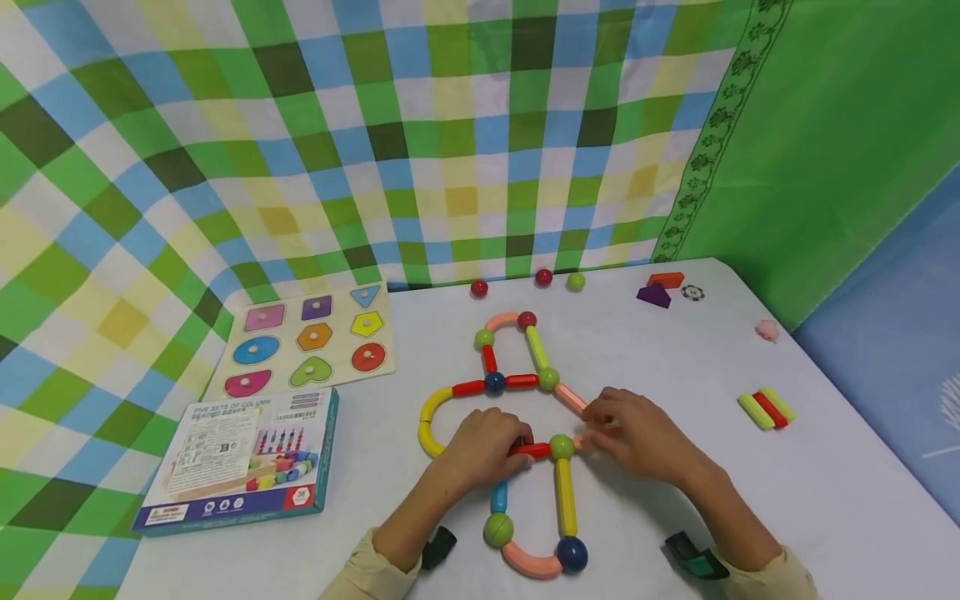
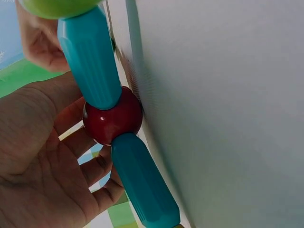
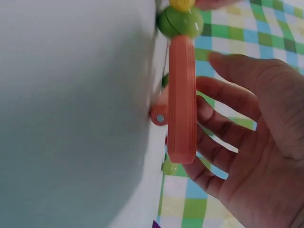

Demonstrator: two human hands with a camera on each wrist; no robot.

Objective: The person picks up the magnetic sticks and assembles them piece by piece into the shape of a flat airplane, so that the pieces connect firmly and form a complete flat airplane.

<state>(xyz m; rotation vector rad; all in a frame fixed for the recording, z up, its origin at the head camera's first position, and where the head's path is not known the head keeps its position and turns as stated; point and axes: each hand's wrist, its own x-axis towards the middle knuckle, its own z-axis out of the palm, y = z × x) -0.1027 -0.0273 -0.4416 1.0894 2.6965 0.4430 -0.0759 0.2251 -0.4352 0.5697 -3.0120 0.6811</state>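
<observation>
On the table lies a chain of coloured rods and balls. My left hand (image 1: 483, 450) grips a red rod (image 1: 534, 450) beside a green ball (image 1: 562, 447). In the left wrist view, a red ball (image 2: 114, 118) joining two teal rods (image 2: 90, 57) sits in front of its curled fingers. Loosely bent, the fingers of my right hand (image 1: 637, 429) are at the ends of two pink rods. The upper one (image 1: 570, 398) leaves another green ball (image 1: 549, 378). In the right wrist view, fingertips are right behind the lower pink rod (image 3: 182, 99), with the thumb apart from it.
Left of the chain are a shape puzzle board (image 1: 341, 337) and a boxed bead set (image 1: 240, 458). Loose balls (image 1: 543, 277) lie at the back. To the right are three rods (image 1: 767, 408), with small blocks (image 1: 664, 281) and a chip (image 1: 693, 292) farther back.
</observation>
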